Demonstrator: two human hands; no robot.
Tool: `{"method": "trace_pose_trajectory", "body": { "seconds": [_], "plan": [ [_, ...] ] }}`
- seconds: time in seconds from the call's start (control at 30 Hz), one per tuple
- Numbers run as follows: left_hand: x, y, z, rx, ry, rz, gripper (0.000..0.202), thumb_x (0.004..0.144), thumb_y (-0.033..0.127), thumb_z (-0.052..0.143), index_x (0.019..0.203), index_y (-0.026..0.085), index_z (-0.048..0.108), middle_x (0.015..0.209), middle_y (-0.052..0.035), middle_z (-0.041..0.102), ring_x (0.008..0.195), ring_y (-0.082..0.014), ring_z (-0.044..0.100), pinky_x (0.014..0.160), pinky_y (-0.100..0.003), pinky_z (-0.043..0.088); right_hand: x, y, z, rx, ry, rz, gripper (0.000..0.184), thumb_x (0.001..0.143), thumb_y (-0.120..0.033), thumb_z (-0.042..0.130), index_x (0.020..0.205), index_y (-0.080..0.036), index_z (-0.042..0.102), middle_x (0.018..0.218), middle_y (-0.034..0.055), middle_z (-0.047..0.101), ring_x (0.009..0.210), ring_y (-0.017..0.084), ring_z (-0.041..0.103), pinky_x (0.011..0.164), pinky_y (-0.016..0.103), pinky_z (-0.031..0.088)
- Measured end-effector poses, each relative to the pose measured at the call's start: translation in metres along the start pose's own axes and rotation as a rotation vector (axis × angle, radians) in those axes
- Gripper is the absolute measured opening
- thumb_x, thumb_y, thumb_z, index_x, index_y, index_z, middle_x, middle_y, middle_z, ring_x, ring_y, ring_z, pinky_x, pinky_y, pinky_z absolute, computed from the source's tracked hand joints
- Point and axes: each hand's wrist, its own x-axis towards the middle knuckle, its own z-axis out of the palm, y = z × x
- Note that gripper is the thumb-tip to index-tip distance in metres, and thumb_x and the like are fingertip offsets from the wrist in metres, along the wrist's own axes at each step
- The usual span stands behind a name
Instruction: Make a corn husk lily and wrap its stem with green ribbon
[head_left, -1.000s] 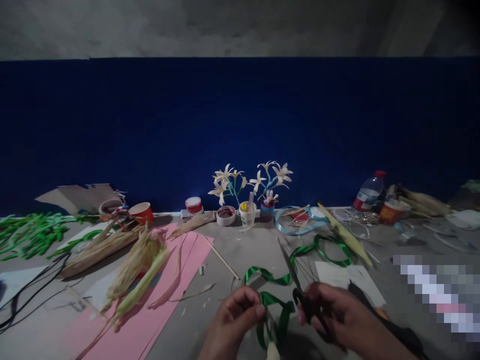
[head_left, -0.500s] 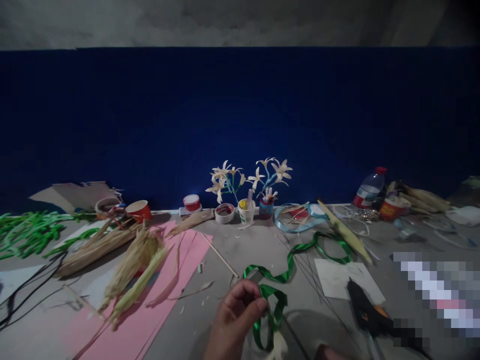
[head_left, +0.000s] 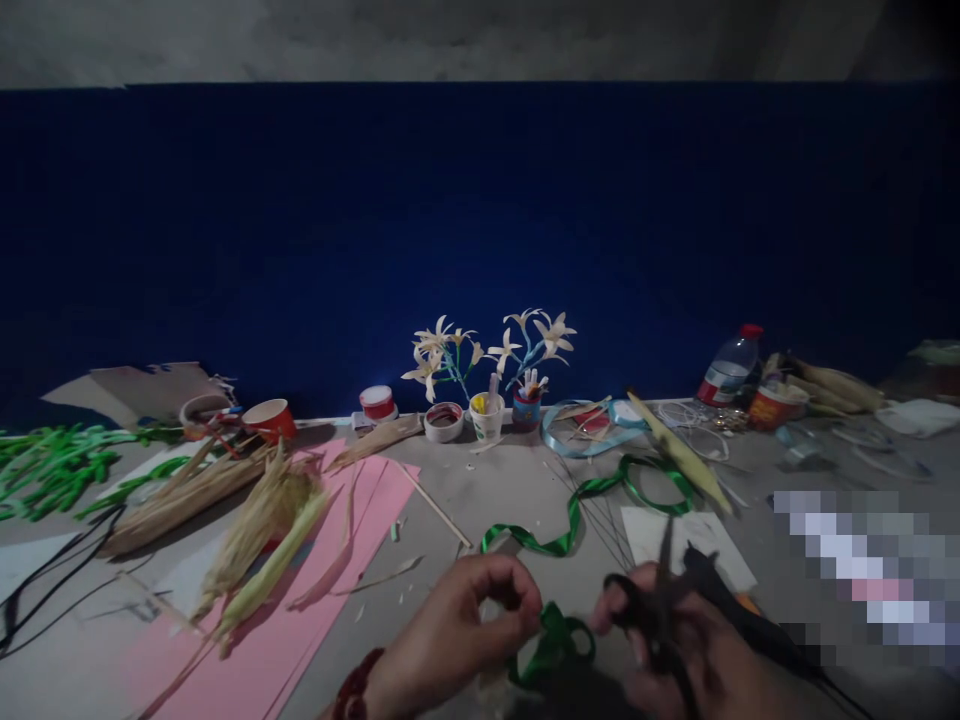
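At the bottom centre, my left hand point(head_left: 465, 625) pinches a short piece of green ribbon point(head_left: 553, 640) between thumb and fingertips. The ribbon hangs in loops just right of my fingers. My right hand point(head_left: 690, 640) is shut on a pair of dark scissors point(head_left: 664, 600), blurred by motion, with the blades pointing up. A little gap lies between the scissors and the looped piece. Beyond my hands a longer green ribbon point(head_left: 555, 545) curls across the table. A black glue gun point(head_left: 709, 575) lies partly hidden behind my right hand.
Corn husks point(head_left: 255, 540) and pink paper point(head_left: 300, 600) lie at left, near green pipe cleaners point(head_left: 52, 470). Husk flowers point(head_left: 442, 350) stand at the back beside a white cup point(head_left: 486, 418). A bottle point(head_left: 731, 370) and a white sheet point(head_left: 645, 540) are at right.
My right hand has come up into view from the bottom edge with the scissors. My left hand still holds the green ribbon piece. The view has shifted slightly.
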Motion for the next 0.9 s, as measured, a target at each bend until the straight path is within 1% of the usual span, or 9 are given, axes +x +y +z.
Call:
{"method": "trace_pose_trajectory", "body": {
  "seconds": [0.1, 0.17, 0.33, 0.53, 0.67, 0.73, 0.8, 0.87, 0.9],
  "plan": [
    [0.003, 0.017, -0.001, 0.365, -0.116, 0.128, 0.013, 0.073, 0.010, 0.059, 0.074, 0.016, 0.070, 0.072, -0.0030, 0.066, 0.068, -0.0171, 0.058, 0.065, -0.025, 0.042, 0.014, -0.018, 0.014, -0.275, -0.041, -0.025, 0.026, 0.064, -0.018, 0.072, 0.087, -0.024, 0.061, 0.079, -0.0015, 0.059, 0.064, 0.016, 0.051, 0.064, 0.028, 0.044],
    [0.003, 0.026, 0.000, 0.530, -0.153, 0.210, 0.018, 0.072, 0.007, 0.058, 0.078, 0.017, 0.072, 0.078, -0.0054, 0.070, 0.072, -0.0193, 0.060, 0.068, -0.026, 0.044, 0.020, -0.023, 0.019, -0.359, -0.094, -0.040, 0.024, 0.068, -0.014, 0.066, 0.086, -0.024, 0.056, 0.072, -0.0048, 0.053, 0.061, 0.014, 0.047, 0.058, 0.025, 0.040],
    [0.002, 0.040, 0.002, 0.652, -0.169, 0.388, 0.029, 0.070, 0.000, 0.054, 0.081, 0.018, 0.075, 0.073, -0.0054, 0.071, 0.067, -0.0194, 0.061, 0.064, -0.025, 0.045, 0.027, -0.017, 0.022, -0.452, -0.110, -0.094, 0.022, 0.068, -0.013, 0.062, 0.082, -0.024, 0.050, 0.062, -0.0087, 0.043, 0.056, 0.012, 0.041, 0.051, 0.022, 0.032],
    [0.004, 0.047, 0.007, 0.688, -0.213, 0.417, 0.034, 0.063, -0.004, 0.052, 0.073, 0.020, 0.074, 0.065, -0.0030, 0.070, 0.064, -0.0198, 0.062, 0.067, -0.027, 0.045, 0.027, -0.018, 0.029, -0.279, -0.141, -0.044, 0.020, 0.068, -0.011, 0.060, 0.078, -0.023, 0.047, 0.065, -0.0089, 0.044, 0.056, 0.010, 0.038, 0.051, 0.021, 0.030],
    [0.005, 0.054, 0.003, 0.691, -0.207, 0.408, 0.030, 0.065, -0.002, 0.057, 0.071, 0.021, 0.075, 0.064, -0.0020, 0.069, 0.063, -0.0193, 0.062, 0.069, -0.028, 0.045, 0.028, -0.016, 0.035, -0.102, -0.076, -0.015, 0.024, 0.062, -0.011, 0.064, 0.072, -0.023, 0.046, 0.063, -0.0097, 0.042, 0.057, 0.010, 0.039, 0.052, 0.019, 0.033],
    [0.004, 0.057, -0.006, 0.630, -0.129, 0.395, 0.023, 0.069, 0.005, 0.062, 0.077, 0.022, 0.074, 0.071, -0.0026, 0.070, 0.068, -0.0201, 0.062, 0.071, -0.028, 0.046, 0.030, -0.010, 0.035, -0.013, 0.003, 0.001, 0.023, 0.062, -0.012, 0.066, 0.071, -0.023, 0.048, 0.063, -0.0089, 0.046, 0.059, 0.011, 0.045, 0.055, 0.020, 0.037],
    [0.001, 0.053, -0.018, 0.495, 0.036, 0.387, 0.012, 0.076, 0.016, 0.065, 0.083, 0.021, 0.073, 0.081, -0.0047, 0.070, 0.078, -0.0215, 0.063, 0.074, -0.028, 0.046, 0.032, -0.003, 0.035, 0.116, 0.087, 0.018, 0.021, 0.063, -0.016, 0.068, 0.074, -0.023, 0.052, 0.067, -0.0066, 0.055, 0.063, 0.013, 0.051, 0.059, 0.022, 0.041],
    [-0.002, 0.039, -0.027, 0.276, 0.335, 0.419, 0.010, 0.081, 0.024, 0.062, 0.081, 0.021, 0.072, 0.087, -0.0055, 0.068, 0.089, -0.0221, 0.060, 0.080, -0.027, 0.045, 0.033, 0.005, 0.035, 0.274, 0.186, 0.016, 0.023, 0.060, -0.022, 0.074, 0.073, -0.023, 0.054, 0.069, -0.0036, 0.061, 0.067, 0.016, 0.057, 0.060, 0.024, 0.044],
    [-0.003, 0.029, -0.029, 0.111, 0.575, 0.431, 0.009, 0.082, 0.025, 0.062, 0.082, 0.022, 0.071, 0.089, -0.0044, 0.067, 0.091, -0.0214, 0.059, 0.079, -0.026, 0.044, 0.033, 0.007, 0.036, 0.344, 0.239, 0.005, 0.026, 0.057, -0.025, 0.077, 0.070, -0.024, 0.055, 0.070, -0.0023, 0.063, 0.069, 0.017, 0.058, 0.060, 0.025, 0.046]
  ]
}}
